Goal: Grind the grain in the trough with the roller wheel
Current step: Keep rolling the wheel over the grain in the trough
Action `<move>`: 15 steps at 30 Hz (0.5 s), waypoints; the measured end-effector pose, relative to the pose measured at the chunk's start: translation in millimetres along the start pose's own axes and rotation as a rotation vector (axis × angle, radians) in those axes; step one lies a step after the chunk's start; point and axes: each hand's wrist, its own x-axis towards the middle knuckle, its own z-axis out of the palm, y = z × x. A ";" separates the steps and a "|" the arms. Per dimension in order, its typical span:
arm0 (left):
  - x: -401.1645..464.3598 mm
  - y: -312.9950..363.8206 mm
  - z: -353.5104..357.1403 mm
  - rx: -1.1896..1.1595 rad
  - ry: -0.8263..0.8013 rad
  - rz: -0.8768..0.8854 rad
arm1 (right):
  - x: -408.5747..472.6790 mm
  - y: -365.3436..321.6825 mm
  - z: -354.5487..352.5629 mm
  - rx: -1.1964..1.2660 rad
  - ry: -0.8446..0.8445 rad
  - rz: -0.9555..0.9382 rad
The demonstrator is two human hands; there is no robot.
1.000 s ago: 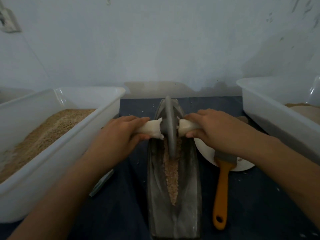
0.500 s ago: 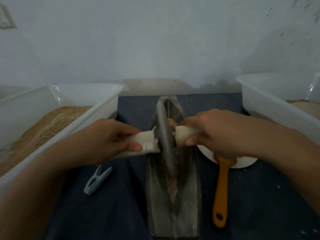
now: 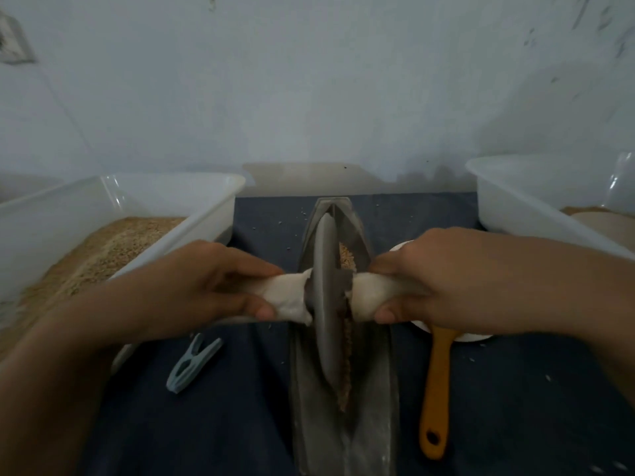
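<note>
Running lengthwise away from the viewer, the trough (image 3: 372,400) lies on the dark mat (image 3: 213,413), its near end cut off by the frame. The wheel (image 3: 326,297) stands on edge in the groove, tilted left, hiding much of the grain (image 3: 346,341). Its cloth-wrapped axle lies crosswise; the left hand (image 3: 192,286) and right hand (image 3: 443,280) each curl round one end. No writing shows.

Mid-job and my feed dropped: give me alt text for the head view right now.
Both hands, left hand and right hand, grip the white-wrapped axle either side of a grey roller wheel standing in a long metal trough of brown grain. White tubs flank it; the left tub holds grain. A blue clothespin and an orange-handled brush lie on the dark tabletop.
</note>
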 end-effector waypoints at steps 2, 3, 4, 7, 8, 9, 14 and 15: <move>-6.0 -0.1 -6.5 -0.067 -0.157 -0.008 | -7.7 -6.7 -6.8 0.035 -0.008 -0.037; -6.9 -0.1 -7.8 -0.087 -0.216 -0.029 | -8.5 -8.4 -6.8 0.039 0.003 -0.050; -6.6 0.3 -7.6 -0.089 -0.247 -0.058 | -7.3 -8.9 -5.5 0.037 0.012 -0.052; 0.8 -4.6 1.2 0.041 -0.154 -0.133 | 8.9 2.0 7.0 0.072 0.042 0.022; 6.2 -6.1 6.9 0.115 -0.068 -0.161 | 17.1 7.8 13.1 0.089 0.067 0.065; 12.4 -7.7 13.5 0.187 0.042 -0.178 | 25.1 13.2 19.5 0.091 0.105 0.102; 36.3 -13.8 43.1 0.543 0.378 -0.132 | 44.4 32.5 43.8 -0.025 0.374 0.155; 36.9 -15.8 43.1 0.552 0.384 -0.105 | 44.0 32.7 44.0 -0.025 0.374 0.153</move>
